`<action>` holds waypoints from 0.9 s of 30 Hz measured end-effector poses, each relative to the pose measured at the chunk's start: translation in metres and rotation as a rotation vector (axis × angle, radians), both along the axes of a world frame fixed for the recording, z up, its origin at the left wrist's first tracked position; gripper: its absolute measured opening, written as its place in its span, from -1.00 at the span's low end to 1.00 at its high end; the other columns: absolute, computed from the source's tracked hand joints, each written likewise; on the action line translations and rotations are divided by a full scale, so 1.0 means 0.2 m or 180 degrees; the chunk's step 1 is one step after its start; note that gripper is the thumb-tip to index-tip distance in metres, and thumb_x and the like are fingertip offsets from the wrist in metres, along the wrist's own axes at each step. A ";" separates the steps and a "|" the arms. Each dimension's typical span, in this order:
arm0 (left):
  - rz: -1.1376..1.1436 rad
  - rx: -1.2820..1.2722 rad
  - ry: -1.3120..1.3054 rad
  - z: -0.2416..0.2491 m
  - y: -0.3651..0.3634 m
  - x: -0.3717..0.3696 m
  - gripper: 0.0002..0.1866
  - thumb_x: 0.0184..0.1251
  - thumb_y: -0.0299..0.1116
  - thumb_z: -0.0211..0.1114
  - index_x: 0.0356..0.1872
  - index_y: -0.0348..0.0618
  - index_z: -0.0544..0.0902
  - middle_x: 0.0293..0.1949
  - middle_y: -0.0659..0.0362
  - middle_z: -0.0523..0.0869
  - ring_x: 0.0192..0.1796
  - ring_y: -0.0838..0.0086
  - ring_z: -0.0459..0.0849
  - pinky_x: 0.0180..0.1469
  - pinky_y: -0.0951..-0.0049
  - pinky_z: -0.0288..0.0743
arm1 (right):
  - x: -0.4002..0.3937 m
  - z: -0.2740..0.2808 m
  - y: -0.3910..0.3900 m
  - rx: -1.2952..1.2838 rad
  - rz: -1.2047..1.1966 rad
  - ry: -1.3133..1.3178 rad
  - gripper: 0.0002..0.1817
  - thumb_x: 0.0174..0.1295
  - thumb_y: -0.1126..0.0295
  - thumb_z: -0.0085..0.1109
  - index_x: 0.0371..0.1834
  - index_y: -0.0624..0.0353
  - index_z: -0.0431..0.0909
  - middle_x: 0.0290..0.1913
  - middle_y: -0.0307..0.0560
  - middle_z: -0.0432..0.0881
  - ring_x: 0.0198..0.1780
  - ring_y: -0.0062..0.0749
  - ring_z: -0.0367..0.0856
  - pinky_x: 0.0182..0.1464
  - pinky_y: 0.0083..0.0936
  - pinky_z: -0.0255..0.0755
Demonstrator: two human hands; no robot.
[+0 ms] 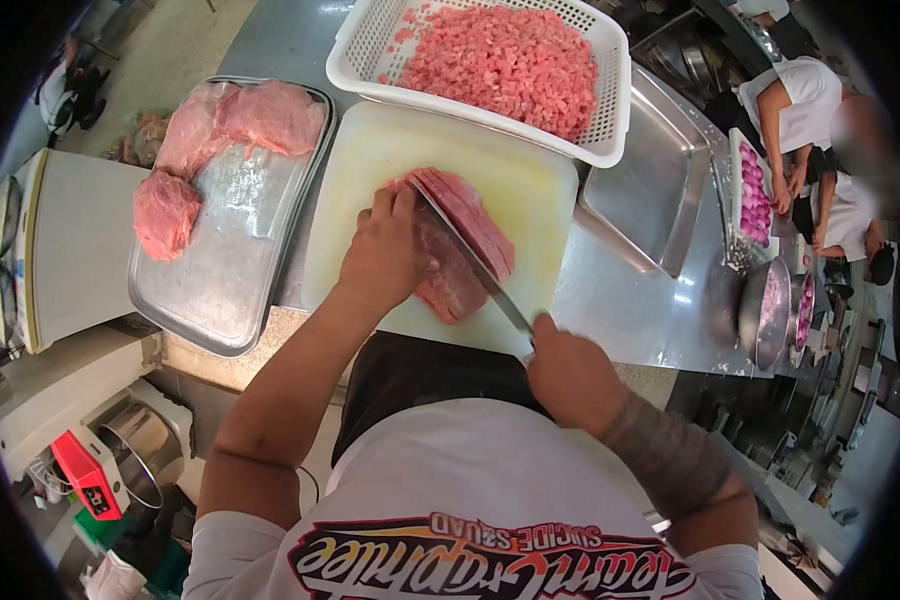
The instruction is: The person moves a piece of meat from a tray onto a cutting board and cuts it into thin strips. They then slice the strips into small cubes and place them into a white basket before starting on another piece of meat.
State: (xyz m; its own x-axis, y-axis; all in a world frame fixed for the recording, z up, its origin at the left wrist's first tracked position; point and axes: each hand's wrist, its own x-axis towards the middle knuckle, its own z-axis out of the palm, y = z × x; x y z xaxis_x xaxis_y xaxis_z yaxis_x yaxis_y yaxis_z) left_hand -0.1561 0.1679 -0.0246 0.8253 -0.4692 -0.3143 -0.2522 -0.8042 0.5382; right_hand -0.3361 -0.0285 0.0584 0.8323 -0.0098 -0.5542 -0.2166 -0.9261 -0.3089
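Observation:
A large piece of raw meat point(450, 260) lies on the white cutting board point(360, 150). My left hand point(385, 245) presses on the meat's left side, fingers bent together over its upper edge. In my right hand point(570, 375), closed round the handle, is a long knife point(480, 268). Its blade runs diagonally across the meat, with slices on its right side. Above the board, a white perforated basket point(355, 60) holds diced meat point(505, 65). Several larger meat pieces point(270, 115) rest on the metal tray point(200, 300) at the left.
An empty metal pan point(635, 185) stands right of the board on the steel table point(610, 310). Farther right are a tray of purple onions point(753, 195), metal bowls point(765, 310) and two people point(805, 95) working. A red scale point(88, 475) is at the lower left.

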 end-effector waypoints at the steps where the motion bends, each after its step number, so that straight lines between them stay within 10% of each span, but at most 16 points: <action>1: 0.0016 -0.0104 -0.0095 -0.02 0.01 -0.01 0.05 -0.02 -0.40 0.74 0.53 -0.22 0.30 0.44 -0.19 0.43 0.37 -0.24 0.55 0.38 -0.08 0.57 | -0.08 -0.01 -0.02 -0.0083 -0.0059 0.0186 -0.73 0.38 0.43 0.13 0.05 0.36 0.44 -0.31 0.24 0.73 -0.26 0.21 0.78 -0.20 0.04 0.65; 7: 0.0042 -0.0522 -0.0413 -0.07 0.05 -0.01 -0.01 0.00 -0.41 0.72 0.51 -0.14 0.36 0.35 -0.16 0.52 0.32 -0.22 0.60 0.37 -0.05 0.57 | 0.12 -0.39 0.00 -0.0002 -0.0106 -0.0577 -0.71 0.35 0.45 0.11 0.06 0.36 0.42 -0.31 0.26 0.73 -0.24 0.24 0.77 -0.15 0.08 0.64; 17: -0.0182 -0.0025 -0.0239 0.00 0.02 0.05 -0.09 0.13 -0.40 0.64 0.51 -0.30 0.35 0.31 -0.13 0.55 0.30 -0.17 0.63 0.32 -0.01 0.59 | 0.10 0.07 -0.06 0.0320 -0.0135 -0.0135 -0.76 0.37 0.48 0.13 -0.02 0.38 0.35 -0.32 0.34 0.70 -0.22 0.32 0.74 -0.14 0.11 0.61; 27: -0.0216 -0.0060 0.0013 -0.02 0.03 0.07 -0.08 0.12 -0.43 0.62 0.52 -0.34 0.34 0.38 -0.17 0.52 0.33 -0.19 0.60 0.35 -0.02 0.57 | 0.36 -0.12 0.04 0.0462 -0.0025 -0.0241 -0.69 0.36 0.45 0.17 0.02 0.41 0.35 -0.29 0.38 0.71 -0.17 0.32 0.76 -0.12 0.08 0.64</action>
State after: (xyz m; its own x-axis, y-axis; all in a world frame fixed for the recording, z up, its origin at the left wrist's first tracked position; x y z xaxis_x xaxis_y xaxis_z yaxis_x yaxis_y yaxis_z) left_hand -0.1429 0.1748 -0.0281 0.7902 -0.5298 -0.3082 -0.3036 -0.7751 0.5541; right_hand -0.2639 -0.0200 0.0352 0.8720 0.0592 -0.4859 -0.1946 -0.8689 -0.4551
